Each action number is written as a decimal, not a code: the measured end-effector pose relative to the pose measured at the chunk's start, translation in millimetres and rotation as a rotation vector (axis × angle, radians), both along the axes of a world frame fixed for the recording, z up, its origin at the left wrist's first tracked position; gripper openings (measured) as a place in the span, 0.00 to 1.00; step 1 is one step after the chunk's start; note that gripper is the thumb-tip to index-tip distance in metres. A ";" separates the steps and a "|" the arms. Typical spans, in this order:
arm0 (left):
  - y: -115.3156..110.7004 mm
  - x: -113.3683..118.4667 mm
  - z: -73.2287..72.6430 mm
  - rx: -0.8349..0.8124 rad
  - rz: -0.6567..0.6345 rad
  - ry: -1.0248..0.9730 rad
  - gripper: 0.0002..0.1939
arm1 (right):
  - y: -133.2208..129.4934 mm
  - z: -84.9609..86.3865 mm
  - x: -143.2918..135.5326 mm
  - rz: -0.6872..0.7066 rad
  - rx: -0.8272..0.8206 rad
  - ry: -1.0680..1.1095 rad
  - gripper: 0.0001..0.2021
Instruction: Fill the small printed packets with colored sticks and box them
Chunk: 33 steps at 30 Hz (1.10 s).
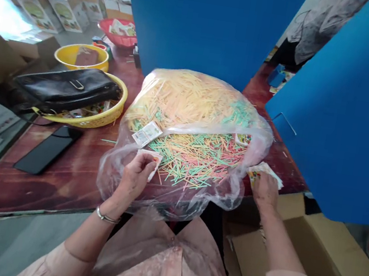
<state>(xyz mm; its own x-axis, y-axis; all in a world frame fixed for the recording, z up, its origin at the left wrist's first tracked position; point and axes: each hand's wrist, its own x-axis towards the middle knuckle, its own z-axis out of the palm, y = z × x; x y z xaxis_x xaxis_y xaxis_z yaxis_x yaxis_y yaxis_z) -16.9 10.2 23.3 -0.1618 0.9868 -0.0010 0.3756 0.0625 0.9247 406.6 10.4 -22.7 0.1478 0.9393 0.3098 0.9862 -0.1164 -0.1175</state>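
A large clear plastic bag [259, 131] lies on the table, its mouth toward me, full of thin coloured sticks [195, 158] in yellow, green and pink. At the bag's left front, my left hand [138, 170] pinches a small white printed packet [156, 158]. Just above it, a bundle of small packets [147, 133] rests on the plastic. My right hand [265, 190] is closed on a white packet with a coloured print [275, 174], at the right edge of the table beside the bag. Another printed packet [242, 139] lies among the sticks.
Blue panels [209, 25] stand behind and to the right. On the left are a black handbag [69, 87] on a yellow basket [119, 109], and a phone [47, 149]. An open cardboard box [320, 253] stands below right. Another person's patterned sleeve [322, 29] shows beyond the panels.
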 end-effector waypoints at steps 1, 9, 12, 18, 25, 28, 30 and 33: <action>0.0 -8.1 -0.3 -0.003 0.005 0.087 0.10 | 3.0 0.3 -0.2 -0.009 0.003 -0.066 0.16; 5.9 -34.2 3.7 -0.076 -0.026 0.831 0.12 | 29.6 46.6 -120.4 0.634 -0.050 0.218 0.17; 7.8 -31.4 4.1 -0.162 -0.019 0.956 0.16 | 34.7 50.8 -162.4 0.905 -0.282 0.139 0.21; 8.9 -26.9 4.7 -0.208 -0.064 0.927 0.19 | 38.0 58.0 -168.4 0.985 -0.404 -0.058 0.36; 13.3 -27.2 0.7 -0.240 -0.074 0.879 0.17 | 47.2 53.8 -173.5 0.976 -0.394 -0.268 0.30; 15.5 -29.3 -2.7 -0.237 -0.076 0.853 0.17 | 53.8 49.3 -177.6 0.984 -0.381 -0.324 0.27; 17.1 -30.7 -5.8 -0.218 -0.066 0.835 0.17 | 54.2 47.0 -178.8 0.995 -0.351 -0.342 0.23; 20.4 -32.9 -12.0 -0.194 -0.032 0.790 0.15 | 48.9 44.6 -179.2 0.975 -0.308 -0.371 0.16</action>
<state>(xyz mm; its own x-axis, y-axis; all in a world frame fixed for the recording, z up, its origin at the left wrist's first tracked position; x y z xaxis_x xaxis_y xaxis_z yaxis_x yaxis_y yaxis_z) -49.8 30.6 11.2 -0.1581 0.9849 -0.0701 0.9168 0.1728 0.3601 227.3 59.3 21.8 -0.7579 0.6465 -0.0878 0.6381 0.7625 0.1067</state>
